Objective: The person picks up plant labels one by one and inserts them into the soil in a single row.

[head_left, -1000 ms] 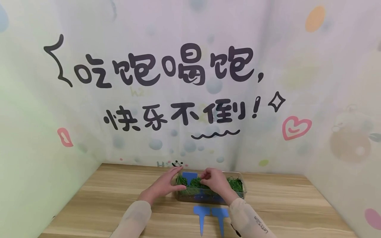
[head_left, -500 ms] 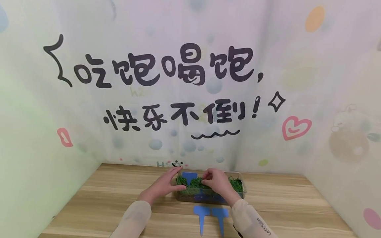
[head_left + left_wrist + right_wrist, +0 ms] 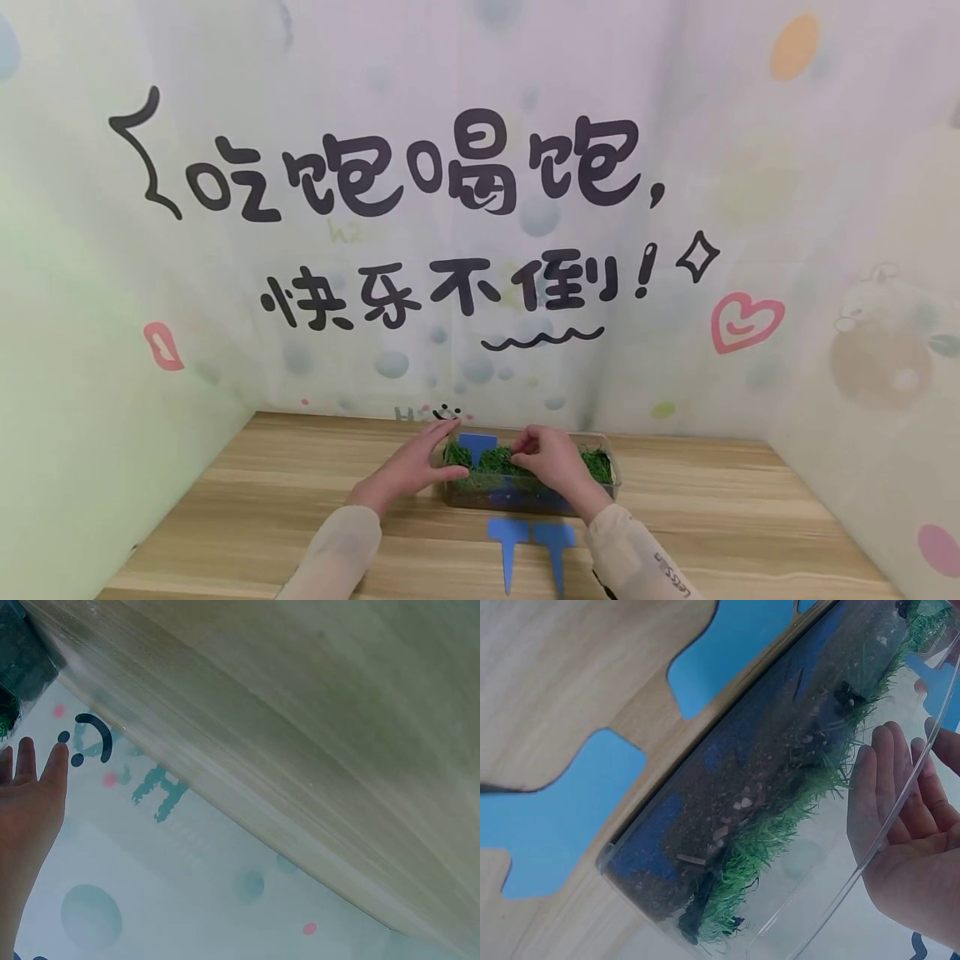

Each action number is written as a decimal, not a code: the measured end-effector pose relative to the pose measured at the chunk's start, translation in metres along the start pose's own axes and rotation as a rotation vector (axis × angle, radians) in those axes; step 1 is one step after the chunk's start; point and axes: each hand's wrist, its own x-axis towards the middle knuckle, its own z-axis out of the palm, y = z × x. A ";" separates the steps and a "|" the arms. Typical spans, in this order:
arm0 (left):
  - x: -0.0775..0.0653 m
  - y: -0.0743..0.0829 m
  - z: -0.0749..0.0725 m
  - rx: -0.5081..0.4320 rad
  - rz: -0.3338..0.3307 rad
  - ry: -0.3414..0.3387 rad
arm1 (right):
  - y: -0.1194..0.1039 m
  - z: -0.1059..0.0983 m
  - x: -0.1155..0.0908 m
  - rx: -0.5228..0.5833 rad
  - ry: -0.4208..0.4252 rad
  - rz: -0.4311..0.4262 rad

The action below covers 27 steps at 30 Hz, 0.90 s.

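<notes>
Since the earlier frame the right hand has slid slightly toward three o'clock over the tub, while the left hand looks unmoved. Taking the tub as the clock's middle, with twelve away from the person, the right fingers are loosely bent above the grass; nothing shows between them, though I can't tell whether the tips nip a few blades. At nine o'clock the left fingers are spread and gripping nothing, thumb near the front wall. The grass looks soft and springy, best handled lightly at the tips. It tops dark soil inside the clear tub, which is probably weighty and a bit slick, so better held low at both ends. A blue tag stands in the grass at ten o'clock; two flat tags lie on the wooden table around six, likely light, thin plastic, easiest taken by the broad heads. Beyond, toward twelve, hangs the printed backdrop.
</notes>
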 end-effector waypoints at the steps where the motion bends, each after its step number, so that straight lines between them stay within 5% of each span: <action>1: 0.000 0.000 0.000 0.001 0.000 0.000 | 0.000 0.000 0.000 -0.001 0.000 0.001; 27: 0.000 0.000 0.000 -0.001 0.016 0.002 | 0.007 -0.003 -0.007 -0.019 0.005 -0.005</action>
